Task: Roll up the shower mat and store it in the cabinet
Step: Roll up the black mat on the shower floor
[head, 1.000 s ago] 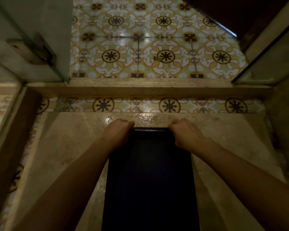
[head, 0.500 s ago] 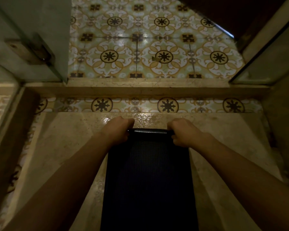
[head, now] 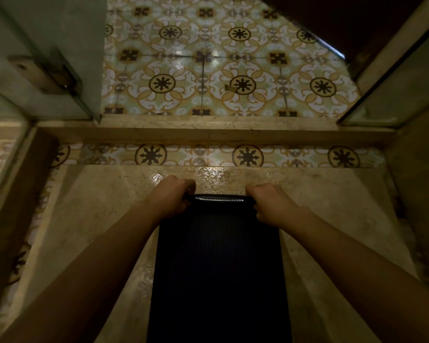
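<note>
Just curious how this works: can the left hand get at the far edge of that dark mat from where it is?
Yes, it seems so: the left hand is already curled on the shower mat's far edge, the right hand likewise, nothing between.

The shower mat is dark, fine-gridded, long and narrow, lying flat lengthwise, its far edge curled up into a first thin roll (glossy along the top)

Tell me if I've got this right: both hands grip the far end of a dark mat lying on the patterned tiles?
Not quite. The head view shows the left hand and right hand gripping the far end of the dark mat, but it lies on the plain beige stone floor. The patterned tiles begin beyond it.
</note>
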{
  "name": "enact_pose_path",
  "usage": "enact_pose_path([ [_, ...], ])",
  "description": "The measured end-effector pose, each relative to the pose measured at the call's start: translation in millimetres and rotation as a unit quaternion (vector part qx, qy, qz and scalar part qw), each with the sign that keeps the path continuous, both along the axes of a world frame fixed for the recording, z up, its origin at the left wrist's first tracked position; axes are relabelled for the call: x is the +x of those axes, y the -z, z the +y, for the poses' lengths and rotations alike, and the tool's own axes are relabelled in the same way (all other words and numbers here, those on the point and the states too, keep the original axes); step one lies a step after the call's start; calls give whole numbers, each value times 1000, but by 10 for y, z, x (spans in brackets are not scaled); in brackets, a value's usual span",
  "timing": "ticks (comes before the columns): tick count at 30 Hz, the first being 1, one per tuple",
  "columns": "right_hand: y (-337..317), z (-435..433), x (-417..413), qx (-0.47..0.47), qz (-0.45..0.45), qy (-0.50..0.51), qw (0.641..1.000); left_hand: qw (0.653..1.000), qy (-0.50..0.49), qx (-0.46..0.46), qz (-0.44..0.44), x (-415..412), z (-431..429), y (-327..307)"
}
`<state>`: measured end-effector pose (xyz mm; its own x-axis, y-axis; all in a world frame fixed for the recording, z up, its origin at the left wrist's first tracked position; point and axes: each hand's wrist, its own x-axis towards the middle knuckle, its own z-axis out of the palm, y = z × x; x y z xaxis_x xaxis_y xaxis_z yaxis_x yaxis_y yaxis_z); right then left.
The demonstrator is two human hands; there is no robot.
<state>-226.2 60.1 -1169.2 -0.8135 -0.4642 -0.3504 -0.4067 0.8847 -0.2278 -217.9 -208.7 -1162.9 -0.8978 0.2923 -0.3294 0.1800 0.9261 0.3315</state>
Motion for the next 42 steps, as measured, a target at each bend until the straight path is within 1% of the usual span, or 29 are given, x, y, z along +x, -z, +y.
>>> enact_pose_path([
  [2,2,4,9,-9,13,-2,1000,1000,-1,-3,5,6,23,-5],
  [4,-6,38,-5,-15,3,-12,1000,1000,1,-9,6,15,29,-13],
  [7,-26,112,-48,-26,-39,-10,999,1000,-1,-11,-28,34,19,-20],
  [10,-28,125,-44,-33,-49,6,998,998,5,-8,-63,34,20,-34],
  [13,-29,109,-10,-35,-35,21,999,999,1,-14,-46,27,45,-47],
  [15,-41,89,-10,-26,-34,11,999,1000,-4,-11,-22,27,50,-64],
  [17,-55,81,-20,-11,-45,-9,999,1000,-1,-4,-19,41,49,-69],
  [19,-81,86,-37,-6,-69,-17,997,999,11,0,-38,58,36,-66],
  [22,-118,92,-54,-17,-99,2,995,997,26,-4,-71,70,21,-81],
  [26,-82,94,-17,-38,-74,48,995,999,1,7,-49,73,41,-83],
  [29,-73,91,34,-23,-53,22,998,999,-12,-3,-36,95,59,-71],
  [33,-138,83,30,-7,-74,-12,997,997,0,-10,-74,82,47,-76],
  [35,-165,74,2,-8,-80,-16,997,997,5,-13,-72,77,51,-84],
  [39,-149,57,48,-7,-42,-9,999,999,14,-16,-49,128,57,-83],
  [42,-151,64,98,-13,-39,-6,999,998,20,-8,-62,160,45,-75],
])
